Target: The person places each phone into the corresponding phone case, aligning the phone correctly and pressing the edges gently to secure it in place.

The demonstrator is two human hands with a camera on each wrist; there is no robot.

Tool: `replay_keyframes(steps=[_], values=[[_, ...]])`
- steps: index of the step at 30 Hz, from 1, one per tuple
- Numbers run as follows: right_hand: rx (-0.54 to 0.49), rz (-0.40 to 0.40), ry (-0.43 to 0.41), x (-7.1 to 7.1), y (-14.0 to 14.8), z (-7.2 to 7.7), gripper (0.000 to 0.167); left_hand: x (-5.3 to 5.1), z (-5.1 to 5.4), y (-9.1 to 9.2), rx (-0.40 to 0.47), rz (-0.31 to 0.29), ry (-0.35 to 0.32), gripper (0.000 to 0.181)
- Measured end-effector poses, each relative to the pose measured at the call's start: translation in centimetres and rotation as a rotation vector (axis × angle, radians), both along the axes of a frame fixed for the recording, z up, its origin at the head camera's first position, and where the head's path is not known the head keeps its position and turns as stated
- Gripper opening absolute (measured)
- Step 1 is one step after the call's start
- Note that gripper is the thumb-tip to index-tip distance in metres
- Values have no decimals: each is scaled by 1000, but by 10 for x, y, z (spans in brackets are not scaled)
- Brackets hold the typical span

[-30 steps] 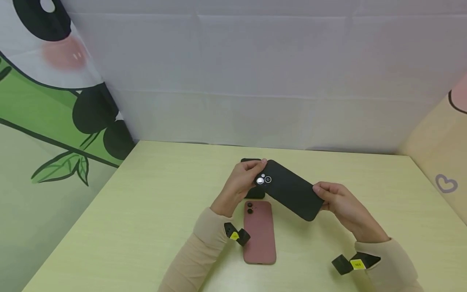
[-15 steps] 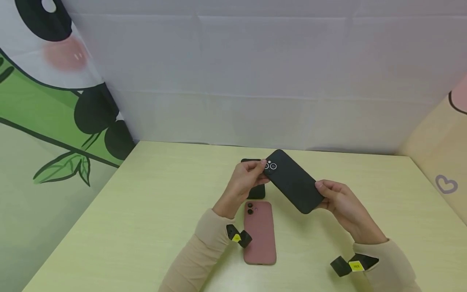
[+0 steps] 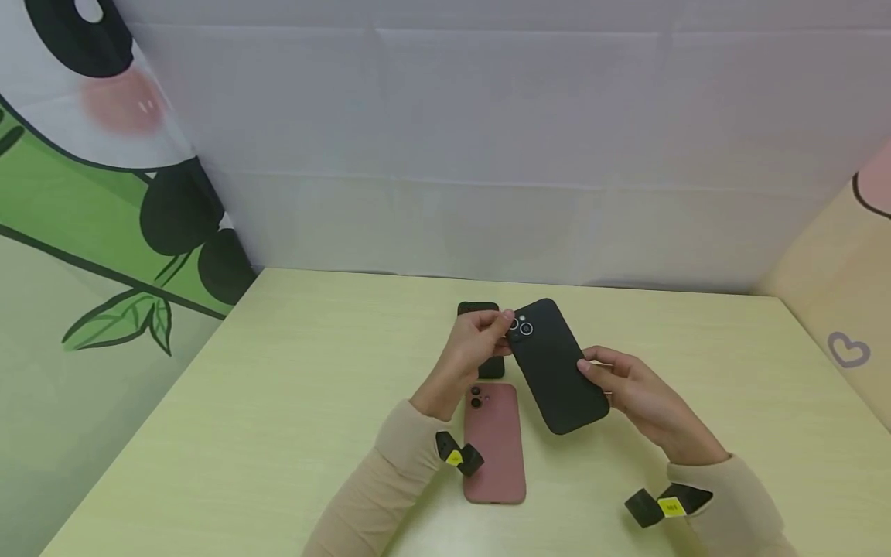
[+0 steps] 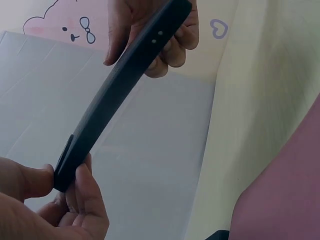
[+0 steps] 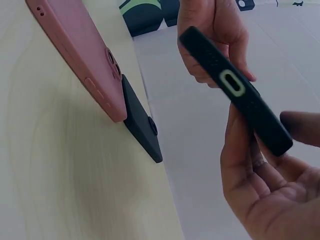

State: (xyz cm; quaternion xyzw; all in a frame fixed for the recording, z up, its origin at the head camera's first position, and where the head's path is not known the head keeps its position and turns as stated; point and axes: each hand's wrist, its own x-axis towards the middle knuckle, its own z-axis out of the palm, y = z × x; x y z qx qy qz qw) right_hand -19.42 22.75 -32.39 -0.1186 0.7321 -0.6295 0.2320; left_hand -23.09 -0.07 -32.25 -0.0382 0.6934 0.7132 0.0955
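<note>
Both hands hold up a phone in a black case (image 3: pixel 557 371), camera side toward the head view. My left hand (image 3: pixel 468 352) pinches its upper left corner beside the camera rings, thumb on the back. On its right edge lower down, my right hand (image 3: pixel 629 391) grips with the thumb on the back and fingers behind. The right wrist view shows the charging-port end of the black-cased phone (image 5: pixel 240 95). The left wrist view shows its long edge (image 4: pixel 115 92). Under the left wrist, a pink-cased phone (image 3: pixel 497 456) lies back up, with another black phone (image 3: pixel 493 367) beyond it, partly covered by the left hand.
A pale wooden table (image 3: pixel 334 387) lies under everything, with a grey-white cloth wall (image 3: pixel 445 155) behind its far edge. Cartoon-printed panels (image 3: pixel 132 255) stand along the left and right sides. Small black devices with yellow labels (image 3: pixel 454 458) sit on both sleeve cuffs.
The held phone rises slightly, then comes down and turns from a slant toward upright. My right hand shifts left with it, and my left hand moves slightly right. The phones on the table stay put.
</note>
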Motion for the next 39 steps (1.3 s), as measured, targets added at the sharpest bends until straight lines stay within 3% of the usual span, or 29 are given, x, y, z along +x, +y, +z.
replay_keyframes(steps=[4, 10, 16, 22, 26, 33, 39], values=[[12, -50, 10, 1, -2, -2, 18, 1, -2, 2, -2, -29, -2, 34], [16, -198, 1, 2, -3, -1, 20, 3, -5, 6, 58, -105, 6, 33], [-94, -326, -19, -1, -1, 2, 12, 5, -8, 15, 17, -237, 3, 29], [-202, -387, -25, -5, 1, 3, 9, 9, -11, 28, -54, -297, -11, 29], [-235, -405, -37, -6, 2, 3, 9, 12, -12, 36, -83, -281, -8, 27], [-199, -382, -54, -7, 2, 4, 11, 17, -11, 41, -236, -176, 45, 33], [-112, -376, 26, -10, 8, 1, 16, 19, -11, 40, -284, -226, 60, 29]])
